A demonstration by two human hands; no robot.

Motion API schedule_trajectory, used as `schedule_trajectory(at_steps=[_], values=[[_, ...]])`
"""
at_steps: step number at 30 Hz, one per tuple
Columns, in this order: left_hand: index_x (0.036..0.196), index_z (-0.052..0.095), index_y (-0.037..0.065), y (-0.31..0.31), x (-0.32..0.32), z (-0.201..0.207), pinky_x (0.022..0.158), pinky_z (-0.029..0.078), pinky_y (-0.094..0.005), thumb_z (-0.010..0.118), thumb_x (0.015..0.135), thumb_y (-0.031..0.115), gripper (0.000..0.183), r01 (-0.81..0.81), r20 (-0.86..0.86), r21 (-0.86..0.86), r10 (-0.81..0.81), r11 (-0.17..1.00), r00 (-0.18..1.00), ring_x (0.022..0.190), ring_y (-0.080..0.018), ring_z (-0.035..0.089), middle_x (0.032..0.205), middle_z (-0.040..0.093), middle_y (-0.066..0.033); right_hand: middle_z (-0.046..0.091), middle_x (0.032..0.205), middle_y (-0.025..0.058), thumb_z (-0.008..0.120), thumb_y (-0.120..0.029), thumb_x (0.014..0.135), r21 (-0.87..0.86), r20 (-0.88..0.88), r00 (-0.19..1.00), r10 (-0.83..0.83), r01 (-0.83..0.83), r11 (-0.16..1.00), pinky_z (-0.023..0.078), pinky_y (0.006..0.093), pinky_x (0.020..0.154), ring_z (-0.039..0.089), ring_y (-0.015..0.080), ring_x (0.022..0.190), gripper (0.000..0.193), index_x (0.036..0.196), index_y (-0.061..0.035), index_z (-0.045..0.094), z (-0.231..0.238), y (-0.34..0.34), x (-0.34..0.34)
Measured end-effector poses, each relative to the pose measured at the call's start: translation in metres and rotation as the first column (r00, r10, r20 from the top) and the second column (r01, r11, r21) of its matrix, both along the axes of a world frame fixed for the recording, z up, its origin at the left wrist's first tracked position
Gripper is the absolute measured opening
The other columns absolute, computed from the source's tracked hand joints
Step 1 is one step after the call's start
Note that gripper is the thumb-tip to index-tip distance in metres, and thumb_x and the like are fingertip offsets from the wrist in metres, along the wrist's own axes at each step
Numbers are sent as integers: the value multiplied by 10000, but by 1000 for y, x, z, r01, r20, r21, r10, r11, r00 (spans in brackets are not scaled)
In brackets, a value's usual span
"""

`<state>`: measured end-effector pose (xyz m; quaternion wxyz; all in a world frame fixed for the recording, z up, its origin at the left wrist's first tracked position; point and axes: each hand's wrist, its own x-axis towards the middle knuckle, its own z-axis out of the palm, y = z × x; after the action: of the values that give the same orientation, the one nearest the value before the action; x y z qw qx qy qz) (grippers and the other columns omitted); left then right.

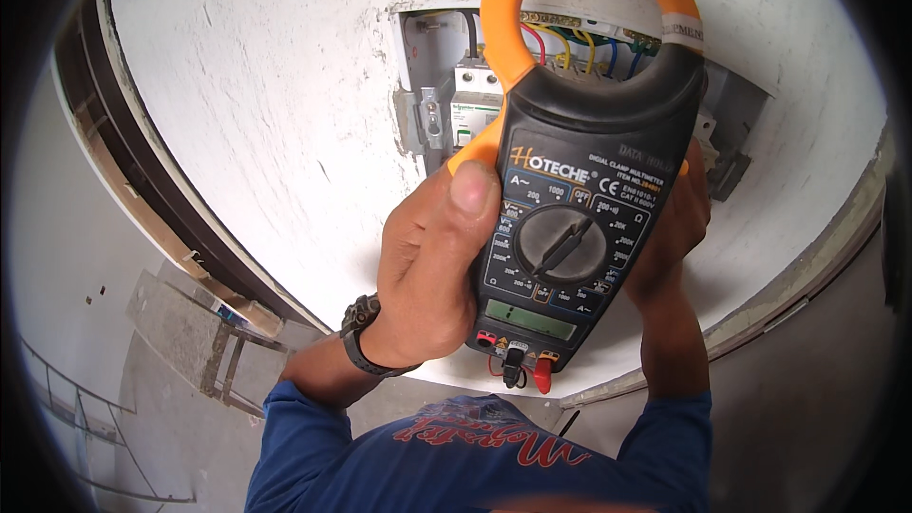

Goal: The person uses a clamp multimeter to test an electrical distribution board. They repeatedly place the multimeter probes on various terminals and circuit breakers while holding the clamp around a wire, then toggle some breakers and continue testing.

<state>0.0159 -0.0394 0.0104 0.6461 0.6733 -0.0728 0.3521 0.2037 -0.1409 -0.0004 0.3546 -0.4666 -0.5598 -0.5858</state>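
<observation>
A black clamp meter [589,171] with an orange jaw [509,14] is held up close, its face toward me. My left hand [432,256] grips its left side, the thumb beside the orange jaw lever [475,150]. Against the right edge is my right hand [673,233], its fingers largely hidden behind the meter. The rotary dial [562,243] sits mid-face, above a small greenish display [530,319]. A black plug [514,366] and a red plug [542,375] are in the bottom sockets. The jaw's top is cut off by the picture edge.
Behind the meter, an open breaker box [410,57] is set in a rough white wall [266,85], with a white circuit breaker [473,114] and red, yellow, green and blue wires [570,47]. A dusty bench [180,332] stands lower left, near a metal frame [85,427].
</observation>
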Motion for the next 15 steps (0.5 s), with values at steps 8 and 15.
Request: schedule_trajectory(at_steps=[8,15], values=[[1446,525,-141,9,1,-9,969,591,-316,400,1158,413,637,164,121,-125,-149,979,981,1120,-205,738,1296,716,-223,743,957,82,839,-154,807,-1,-1,1000,26,-26,1000,555,362,670,677,247,829,308,1071,-33,738,4,0,3],[1376,519,-43,-1,0,-5,860,666,-315,216,1158,524,679,-65,-11,19,65,998,998,982,-214,792,1164,750,-198,753,959,70,841,-118,776,8,-16,1000,10,-10,1000,570,360,691,675,236,837,355,1112,-40,757,2,-2,1]])
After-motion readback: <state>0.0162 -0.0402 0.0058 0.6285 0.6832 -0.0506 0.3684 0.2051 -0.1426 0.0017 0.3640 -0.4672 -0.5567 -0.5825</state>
